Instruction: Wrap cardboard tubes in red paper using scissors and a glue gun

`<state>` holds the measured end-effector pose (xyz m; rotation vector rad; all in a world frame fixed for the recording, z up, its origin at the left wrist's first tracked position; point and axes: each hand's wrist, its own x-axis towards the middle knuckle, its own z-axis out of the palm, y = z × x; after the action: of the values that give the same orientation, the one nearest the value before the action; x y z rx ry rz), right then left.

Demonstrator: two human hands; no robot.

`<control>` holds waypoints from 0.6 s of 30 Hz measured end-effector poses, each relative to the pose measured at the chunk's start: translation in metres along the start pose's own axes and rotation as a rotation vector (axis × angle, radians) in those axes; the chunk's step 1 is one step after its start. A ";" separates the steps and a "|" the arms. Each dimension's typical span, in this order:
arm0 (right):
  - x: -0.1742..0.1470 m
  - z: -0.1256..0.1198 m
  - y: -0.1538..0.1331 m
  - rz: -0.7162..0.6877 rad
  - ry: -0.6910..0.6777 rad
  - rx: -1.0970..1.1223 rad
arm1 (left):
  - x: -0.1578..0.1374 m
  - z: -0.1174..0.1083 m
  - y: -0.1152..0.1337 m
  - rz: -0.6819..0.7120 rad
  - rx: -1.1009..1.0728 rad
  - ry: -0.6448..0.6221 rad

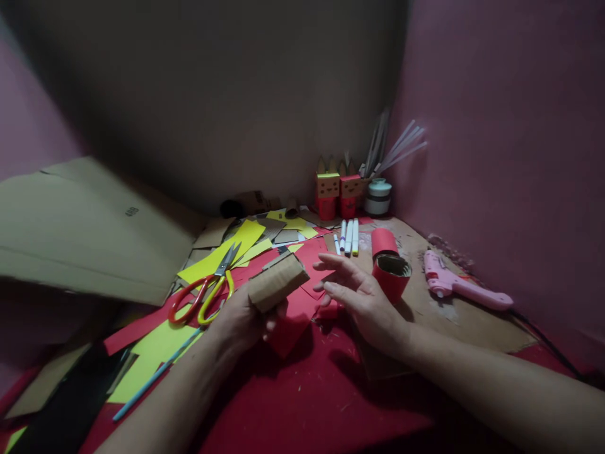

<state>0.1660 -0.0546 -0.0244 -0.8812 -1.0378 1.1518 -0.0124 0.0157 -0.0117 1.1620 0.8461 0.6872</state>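
A folded piece of brown corrugated cardboard (278, 282) is gripped in my left hand (243, 321), raised above the red table surface. My right hand (362, 302) hovers just to the right of it, fingers apart, holding nothing. Behind that hand stands a red paper-covered cardboard tube (391, 280) with an open top, and another red roll (384, 241) is just beyond it. Scissors (215, 282) with one red and one yellow handle lie left of the cardboard, blades pointing away. Red paper (293, 328) lies beneath my hands.
A pink glue gun (463, 284) rests on a cardboard sheet (482, 331) at right, its cord trailing. Markers (348, 238), two box-headed figures (328, 195) and a lidded jar (378, 197) stand farther back. Yellow paper (155, 356), a blue pencil-like stick (155, 375) and a large carton (94, 233) are left.
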 end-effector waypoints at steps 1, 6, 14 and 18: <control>0.000 0.000 0.000 -0.001 0.005 -0.022 | 0.000 -0.001 0.000 -0.017 -0.028 -0.008; -0.002 0.001 -0.001 -0.046 -0.061 -0.106 | -0.002 -0.002 0.001 -0.050 -0.056 -0.031; -0.003 0.000 -0.002 -0.252 -0.139 -0.378 | 0.000 -0.002 -0.012 -0.059 0.113 -0.103; 0.000 -0.001 0.003 -0.279 -0.144 -0.491 | 0.000 0.005 -0.007 0.037 0.196 -0.003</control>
<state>0.1662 -0.0542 -0.0272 -1.0016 -1.5480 0.7411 -0.0072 0.0115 -0.0178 1.3568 0.9063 0.6436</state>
